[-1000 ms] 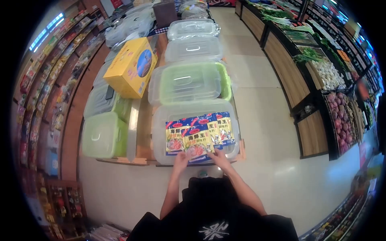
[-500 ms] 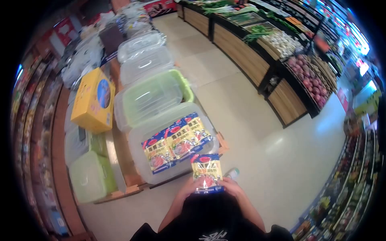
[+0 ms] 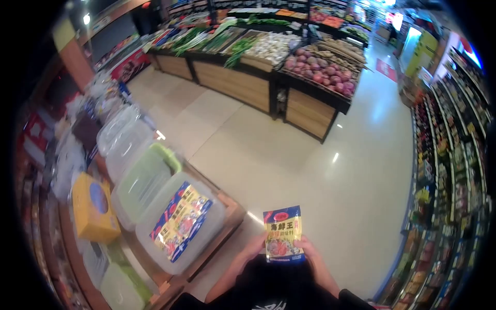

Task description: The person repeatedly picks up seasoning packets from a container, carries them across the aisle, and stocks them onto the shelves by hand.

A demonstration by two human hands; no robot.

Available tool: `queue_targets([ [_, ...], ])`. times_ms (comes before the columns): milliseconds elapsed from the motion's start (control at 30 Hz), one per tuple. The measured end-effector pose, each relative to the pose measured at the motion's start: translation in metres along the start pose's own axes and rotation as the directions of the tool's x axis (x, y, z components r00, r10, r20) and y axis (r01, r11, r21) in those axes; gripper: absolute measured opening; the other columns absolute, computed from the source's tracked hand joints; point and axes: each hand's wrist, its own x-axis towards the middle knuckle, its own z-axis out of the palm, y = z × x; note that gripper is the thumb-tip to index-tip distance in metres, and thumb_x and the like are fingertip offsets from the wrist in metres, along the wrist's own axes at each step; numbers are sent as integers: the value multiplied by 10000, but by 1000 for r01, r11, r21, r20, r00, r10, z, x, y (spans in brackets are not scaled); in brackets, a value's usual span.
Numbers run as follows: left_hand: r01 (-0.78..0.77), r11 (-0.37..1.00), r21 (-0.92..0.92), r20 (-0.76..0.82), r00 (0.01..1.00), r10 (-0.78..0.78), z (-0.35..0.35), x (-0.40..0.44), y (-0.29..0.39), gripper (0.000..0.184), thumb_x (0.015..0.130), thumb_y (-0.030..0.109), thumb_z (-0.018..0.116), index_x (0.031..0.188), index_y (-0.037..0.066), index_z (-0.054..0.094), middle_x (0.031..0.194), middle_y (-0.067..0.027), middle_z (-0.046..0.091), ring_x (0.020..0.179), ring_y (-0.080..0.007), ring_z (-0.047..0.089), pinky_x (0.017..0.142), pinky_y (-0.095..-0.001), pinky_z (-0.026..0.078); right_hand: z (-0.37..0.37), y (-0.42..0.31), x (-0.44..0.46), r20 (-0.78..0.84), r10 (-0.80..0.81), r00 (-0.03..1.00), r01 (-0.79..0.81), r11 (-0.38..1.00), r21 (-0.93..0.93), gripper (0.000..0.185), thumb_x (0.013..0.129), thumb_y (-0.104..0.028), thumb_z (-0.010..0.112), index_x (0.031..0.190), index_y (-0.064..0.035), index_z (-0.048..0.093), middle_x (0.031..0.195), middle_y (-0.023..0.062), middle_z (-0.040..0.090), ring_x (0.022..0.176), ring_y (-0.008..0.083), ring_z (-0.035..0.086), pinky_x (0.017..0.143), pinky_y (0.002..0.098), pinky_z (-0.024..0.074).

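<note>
In front of my body I hold up a blue and yellow seasoning packet (image 3: 283, 233), its printed front toward me. My left hand (image 3: 257, 245) grips the packet's left edge, and my right hand (image 3: 306, 249) has its lower right edge; both are closed on it, with some fingers hidden behind. To the left, several matching seasoning packets (image 3: 182, 219) lie overlapping on a translucent bin lid (image 3: 212, 227). Behind them stands a green bin with a clear lid (image 3: 147, 175).
A yellow box (image 3: 95, 209) stands among the bins on the wooden display stand (image 3: 230, 217). Ahead is a produce counter (image 3: 232, 85) with red onions (image 3: 323, 72) and garlic (image 3: 274, 46). Stocked shelves (image 3: 439, 206) line the right side, with tiled floor (image 3: 320, 170) between.
The view has turned right and lifted, so the bins sit further left and more floor and shelving show. The packet stays in both hands, now held clear of the bin lid.
</note>
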Motion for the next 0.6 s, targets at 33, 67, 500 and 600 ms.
queue_targets([
  [33, 11, 1000, 0, 14, 1000, -11, 14, 13, -4, 480, 998, 358, 381, 1242, -33, 512, 1184, -132, 582, 1068, -208, 549, 960, -329, 409, -13, -6, -9, 39, -31, 999, 31, 999, 7, 486, 858, -179, 631, 1249, 70, 483, 1223, 175, 567, 1079, 250, 583, 928, 381, 478],
  [67, 9, 1000, 10, 6, 1000, -9, 28, 26, -7, 471, 997, 350, 382, 1229, -37, 519, 1170, -131, 589, 1051, -202, 557, 946, -326, 419, -26, -12, -18, 78, -61, 995, 60, 998, 13, 470, 877, -176, 618, 1251, 77, 485, 1231, 178, 564, 1102, 250, 574, 948, 381, 467],
  [500, -292, 658, 694, 431, 900, -56, 233, 123, 5, 421, 995, 324, 422, 1137, -50, 555, 1079, -80, 625, 957, -130, 578, 842, -283, 466, -163, -60, -139, -226, -429, 875, 483, 730, 484, 590, 896, -372, 596, 1317, 1, 418, 1290, 148, 524, 1181, 262, 515, 990, 402, 429],
  [600, -242, 706, 666, 520, 829, -206, 251, 151, -20, 444, 1000, 340, 388, 1145, -48, 548, 1069, -85, 627, 953, -146, 579, 843, -300, 463, -170, -72, -162, -458, -404, 792, 492, 866, 86, 561, 907, -336, 585, 1318, 6, 416, 1280, 156, 531, 1144, 269, 544, 967, 405, 448],
])
